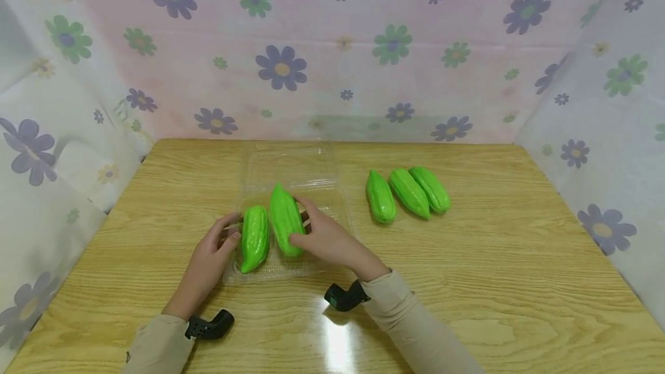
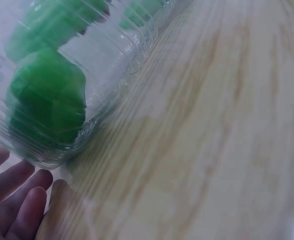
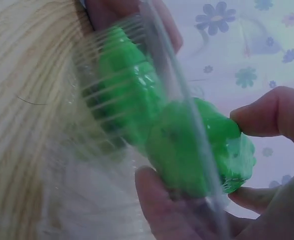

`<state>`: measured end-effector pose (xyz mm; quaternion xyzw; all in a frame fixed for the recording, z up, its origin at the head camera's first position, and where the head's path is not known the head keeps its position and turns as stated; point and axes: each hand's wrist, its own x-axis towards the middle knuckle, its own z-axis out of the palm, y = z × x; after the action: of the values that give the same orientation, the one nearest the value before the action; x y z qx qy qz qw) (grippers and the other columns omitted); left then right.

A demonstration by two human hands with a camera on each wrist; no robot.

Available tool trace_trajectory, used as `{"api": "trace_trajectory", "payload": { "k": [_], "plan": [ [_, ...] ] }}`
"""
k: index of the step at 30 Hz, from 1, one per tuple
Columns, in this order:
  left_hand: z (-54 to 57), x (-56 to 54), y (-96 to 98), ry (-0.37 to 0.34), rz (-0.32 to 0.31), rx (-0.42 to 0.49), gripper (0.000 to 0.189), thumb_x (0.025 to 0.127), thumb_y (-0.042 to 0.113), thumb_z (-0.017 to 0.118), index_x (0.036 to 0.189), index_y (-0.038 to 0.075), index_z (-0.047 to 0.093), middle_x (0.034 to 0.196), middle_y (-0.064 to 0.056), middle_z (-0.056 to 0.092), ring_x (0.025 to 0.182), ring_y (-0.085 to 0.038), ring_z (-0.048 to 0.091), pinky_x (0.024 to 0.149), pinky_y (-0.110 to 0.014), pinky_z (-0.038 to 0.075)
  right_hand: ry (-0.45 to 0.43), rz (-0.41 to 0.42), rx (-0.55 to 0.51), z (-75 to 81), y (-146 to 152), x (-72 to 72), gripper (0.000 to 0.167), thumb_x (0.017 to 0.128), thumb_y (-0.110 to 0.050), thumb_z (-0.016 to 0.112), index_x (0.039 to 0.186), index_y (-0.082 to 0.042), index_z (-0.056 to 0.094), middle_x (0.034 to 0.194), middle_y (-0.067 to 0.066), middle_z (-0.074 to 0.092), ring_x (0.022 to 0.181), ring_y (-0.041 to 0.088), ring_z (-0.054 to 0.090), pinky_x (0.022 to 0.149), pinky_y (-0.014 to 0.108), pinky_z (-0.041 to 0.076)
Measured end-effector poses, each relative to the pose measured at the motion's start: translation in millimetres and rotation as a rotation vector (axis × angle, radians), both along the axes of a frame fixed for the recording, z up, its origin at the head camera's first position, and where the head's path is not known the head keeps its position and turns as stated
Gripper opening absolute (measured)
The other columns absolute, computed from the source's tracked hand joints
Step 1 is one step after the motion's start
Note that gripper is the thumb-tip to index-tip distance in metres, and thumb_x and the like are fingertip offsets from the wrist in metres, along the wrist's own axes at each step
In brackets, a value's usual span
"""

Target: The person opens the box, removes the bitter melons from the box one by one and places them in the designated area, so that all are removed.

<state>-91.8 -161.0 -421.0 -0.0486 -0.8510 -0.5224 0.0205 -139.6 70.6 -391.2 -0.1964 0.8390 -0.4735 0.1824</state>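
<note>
My right hand [image 1: 329, 238] grips a bright green bitter melon [image 1: 286, 221], thumb on its near side and fingers round its right. This ridged, pointed melon is over a clear plastic clamshell box [image 1: 275, 273], inside its right half in the head view. A second bitter melon [image 1: 256, 235] lies in the box's left half, its tip toward me. Beside the box's left wall is my left hand [image 1: 210, 255]. In the left wrist view its fingers [image 2: 29, 212] are loosely bent and hold nothing, close to the box corner.
The transparent lid [image 1: 289, 166] lies folded back behind the box. To the right, three more green bitter melons, one of them nearest the box [image 1: 381, 198], lie side by side on the wooden table [image 1: 467, 305]. A flowered cloth [image 1: 332, 74] stands around the back and sides.
</note>
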Motion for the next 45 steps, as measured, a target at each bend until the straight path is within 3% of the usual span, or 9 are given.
{"api": "trace_trajectory", "payload": {
  "k": [8,15,18,27,32,36,45],
  "plan": [
    [-22.2,-8.6,-8.9,0.009,-0.001,-0.015,0.043,0.095,0.033,0.042,0.136,0.021,0.035,0.134,-0.005,0.040,0.115,-0.024,0.043,0.089,-0.045,0.038,-0.060,-0.008,-0.115,13.7,15.0,-4.1,0.076,0.081,-0.020,0.053,0.141,-0.036,0.010,0.111,0.005,0.046,0.088,0.019,0.055,0.068,0.038,0.050],
    [-24.2,-8.2,-9.0,0.000,0.004,-0.019,0.043,0.095,0.032,0.041,0.137,0.021,0.035,0.134,-0.005,0.039,0.116,-0.025,0.042,0.090,-0.047,0.037,-0.091,-0.012,-0.170,52.8,27.8,7.3,0.074,0.082,-0.009,0.049,0.143,-0.022,0.012,0.113,0.012,0.045,0.089,0.023,0.053,0.067,0.036,0.050],
    [-23.1,-7.3,-8.9,-0.006,-0.001,-0.016,0.043,0.096,0.030,0.042,0.137,0.021,0.034,0.135,-0.007,0.038,0.116,-0.026,0.041,0.090,-0.047,0.036,-0.100,-0.011,-0.191,59.4,34.2,7.2,0.072,0.083,-0.009,0.050,0.143,-0.020,0.011,0.115,0.012,0.043,0.092,0.023,0.052,0.067,0.034,0.050],
    [-0.2,1.9,1.9,0.001,0.004,-0.011,0.042,0.096,0.021,0.041,0.136,0.008,0.035,0.133,-0.014,0.039,0.114,-0.030,0.043,0.090,-0.047,0.036,-0.087,-0.034,-0.253,57.1,57.7,-5.1,0.069,0.086,-0.012,0.050,0.143,-0.026,0.013,0.117,0.012,0.043,0.096,0.026,0.050,0.070,0.039,0.049],
    [-13.2,-4.0,-4.3,0.003,0.003,-0.013,0.042,0.096,0.024,0.042,0.136,0.016,0.035,0.134,-0.009,0.040,0.114,-0.025,0.043,0.089,-0.045,0.037,-0.072,-0.071,-0.269,45.1,72.3,-17.2,0.068,0.086,-0.020,0.053,0.141,-0.034,0.014,0.119,0.011,0.042,0.097,0.026,0.050,0.072,0.041,0.049],
    [-25.4,-8.6,-9.7,0.008,0.002,-0.026,0.042,0.096,0.027,0.042,0.137,0.019,0.034,0.134,-0.007,0.039,0.114,-0.024,0.044,0.088,-0.044,0.037,-0.061,-0.109,-0.272,45.4,83.4,-21.8,0.068,0.086,-0.023,0.054,0.140,-0.036,0.015,0.119,0.010,0.042,0.097,0.027,0.050,0.072,0.042,0.048],
    [-26.8,-8.9,-10.2,0.016,-0.006,-0.010,0.042,0.096,0.028,0.042,0.137,0.020,0.035,0.134,-0.008,0.039,0.115,-0.025,0.043,0.090,-0.046,0.036,-0.054,-0.178,-0.262,45.4,110.9,-29.9,0.068,0.087,-0.027,0.055,0.142,-0.033,0.015,0.124,0.012,0.040,0.098,0.027,0.050,0.079,0.052,0.043]
  ]
}}
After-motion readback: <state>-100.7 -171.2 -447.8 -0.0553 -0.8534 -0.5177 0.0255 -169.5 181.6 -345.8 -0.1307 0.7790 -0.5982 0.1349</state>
